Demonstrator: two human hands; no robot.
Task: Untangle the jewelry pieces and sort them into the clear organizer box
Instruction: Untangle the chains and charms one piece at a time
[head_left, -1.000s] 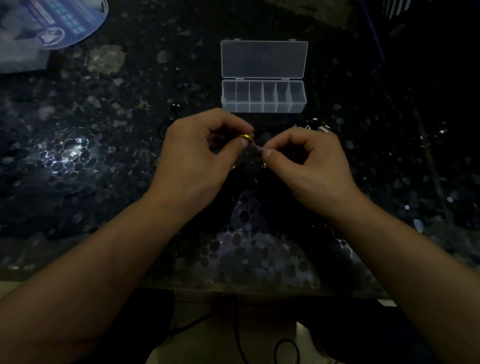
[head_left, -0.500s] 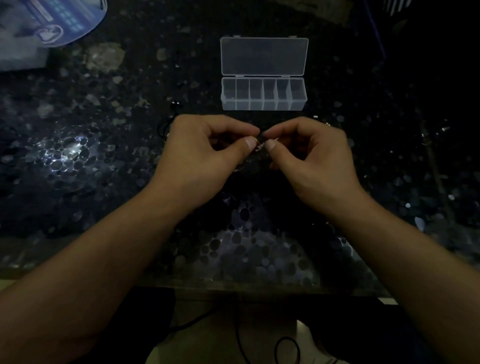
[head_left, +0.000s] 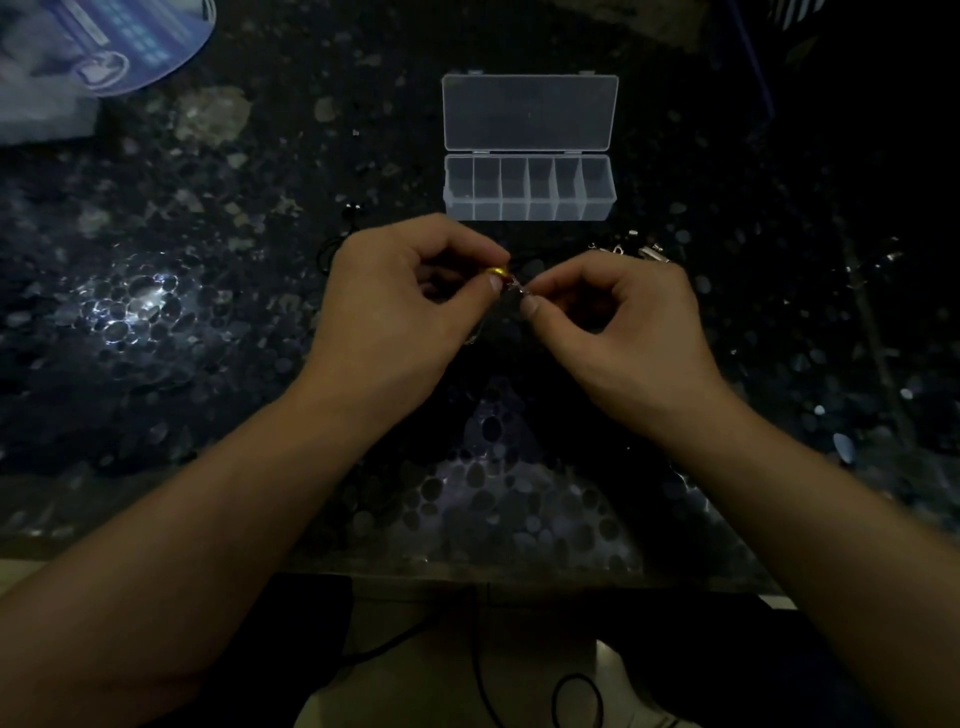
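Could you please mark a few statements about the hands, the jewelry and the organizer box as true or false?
1. The organizer box has its lid open. True.
2. The left hand pinches a gold piece. True.
3. The right hand rests flat on the table. False: its fingers pinch a small silvery piece.
4. The box's compartments hold jewelry. False: they look empty.
5. More silvery jewelry lies beyond the right hand. True.

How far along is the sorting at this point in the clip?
Done: only setup. The clear organizer box lies open, and all its compartments look empty. In hand: the left hand pinches a gold piece while the right hand pinches a thin silver piece joined to it. Left: separating these, the metal pieces beyond the right hand, and all sorting.
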